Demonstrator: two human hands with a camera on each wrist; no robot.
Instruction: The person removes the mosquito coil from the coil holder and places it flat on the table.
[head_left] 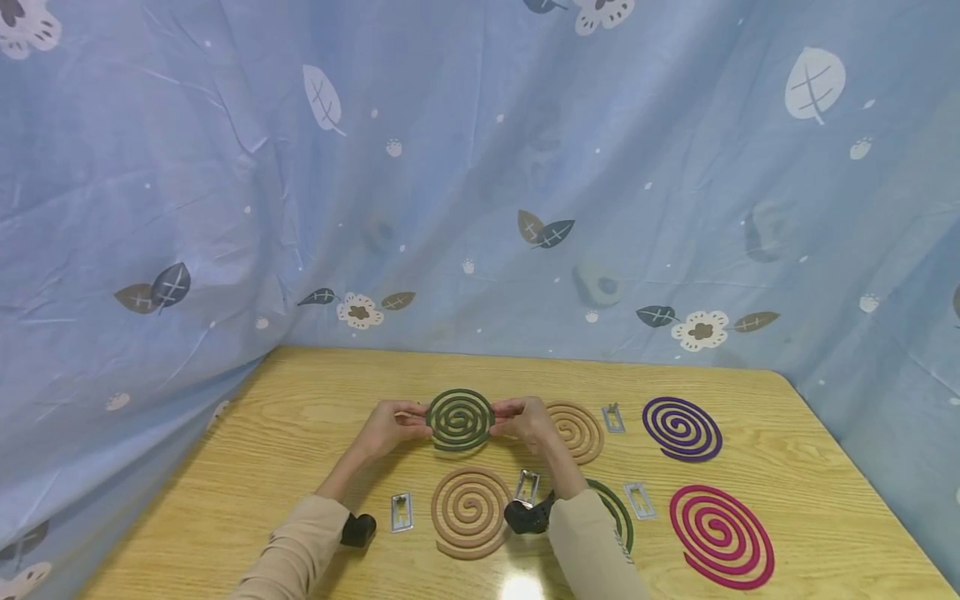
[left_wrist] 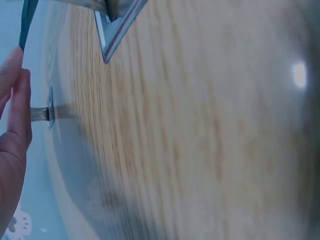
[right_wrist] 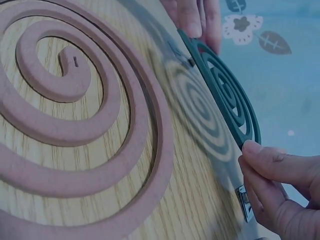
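Observation:
A dark green mosquito coil [head_left: 459, 448] is held up above the table by both hands. My left hand [head_left: 390, 429] pinches its left edge. On the opposite side my right hand [head_left: 531, 422] pinches the rim between thumb and fingers. The right wrist view shows the green coil [right_wrist: 220, 85] tilted and apart from the wood, its spiral shadow falling on the table. In the left wrist view, only a thin edge of the coil [left_wrist: 27, 22] shows beyond the left fingers [left_wrist: 20, 100]. A tan mosquito coil [head_left: 587, 455] lies partly behind the right hand.
On the wooden table [head_left: 315, 392] lie another tan coil [head_left: 471, 546], a purple coil [head_left: 682, 457], a pink coil [head_left: 765, 550] and a green coil [head_left: 621, 515] partly under the right forearm. Several metal coil stands [head_left: 402, 523] sit among them. A blue patterned cloth [head_left: 450, 167] hangs behind.

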